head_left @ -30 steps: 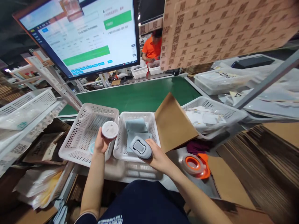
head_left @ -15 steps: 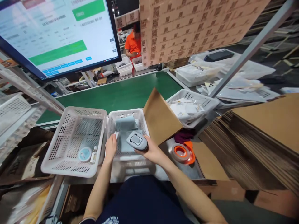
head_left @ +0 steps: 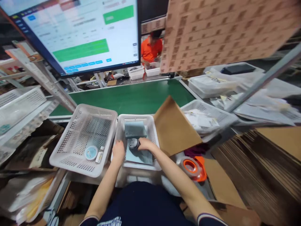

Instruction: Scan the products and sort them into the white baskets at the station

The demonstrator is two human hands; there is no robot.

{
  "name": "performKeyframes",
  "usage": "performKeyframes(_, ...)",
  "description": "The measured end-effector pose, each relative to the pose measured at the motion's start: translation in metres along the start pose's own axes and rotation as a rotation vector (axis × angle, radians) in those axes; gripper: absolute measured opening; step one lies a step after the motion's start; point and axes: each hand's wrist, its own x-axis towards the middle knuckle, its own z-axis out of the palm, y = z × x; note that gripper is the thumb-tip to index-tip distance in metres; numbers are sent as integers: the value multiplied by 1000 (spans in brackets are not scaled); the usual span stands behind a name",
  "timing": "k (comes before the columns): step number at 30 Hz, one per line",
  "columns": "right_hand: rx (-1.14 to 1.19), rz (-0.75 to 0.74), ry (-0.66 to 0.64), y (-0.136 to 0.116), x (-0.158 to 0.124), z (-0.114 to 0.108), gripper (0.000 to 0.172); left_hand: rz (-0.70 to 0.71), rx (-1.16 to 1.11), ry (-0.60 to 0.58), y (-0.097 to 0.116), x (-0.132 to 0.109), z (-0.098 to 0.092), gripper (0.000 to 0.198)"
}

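My right hand (head_left: 145, 145) grips a grey handheld scanner (head_left: 134, 143) and holds it low inside the middle white basket (head_left: 151, 125), nose pointing left over a grey-blue packet (head_left: 138, 156). A second grey-blue packet (head_left: 134, 129) lies farther back in the same basket. My left hand (head_left: 118, 152) reaches into the basket's near left corner, beside the front packet. Its fingers point down and are hidden, so I cannot tell whether it holds anything.
The left white basket (head_left: 70, 139) holds a round blue-white disc (head_left: 91, 153) and a small tube (head_left: 100, 153). A brown cardboard sheet (head_left: 175, 128) leans right of the middle basket. There is an orange tape dispenser (head_left: 194, 168), a green conveyor (head_left: 131, 97), a monitor (head_left: 77, 34) and a person in orange (head_left: 151, 48).
My left hand held up a round white object, then carried it down into the middle basket. My right hand lowered the scanner into that basket. The camera swung right and back.
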Motion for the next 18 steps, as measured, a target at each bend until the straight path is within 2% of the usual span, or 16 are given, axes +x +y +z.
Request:
performKeyframes(2, -34, -24, -8, 3, -11, 4, 21, 69, -20, 8, 2, -3, -2, 46)
performKeyframes(5, 21, -75, 48, 15, -34, 6, 48, 189, -62, 61, -18, -9, -21, 46)
performKeyframes(7, 187, -104, 118, 24, -54, 6, 58, 200, -82, 173, -52, -10, -42, 48)
performKeyframes(9, 365, -138, 131, 27, -75, 5, 55, 114, -36, 264, -96, -6, -61, 51)
performKeyframes(10, 410, -161, 109, 24, -85, 4, 53, 50, 30, 241, -119, -2, -68, 55)
performKeyframes(12, 377, -225, 46, 11, -101, 1, 49, -48, 194, 37, -158, 6, -75, 77)
performKeyframes(14, 278, -303, 8, -9, -109, -1, 46, -70, 288, -137, -183, 11, -75, 96)
performKeyframes(16, 167, -350, -16, -32, -113, -2, 49, -37, 307, -171, -193, 11, -73, 90)
performKeyframes(18, 66, -375, -30, -54, -113, -2, 55, -10, 332, -70, -192, 8, -77, 79)
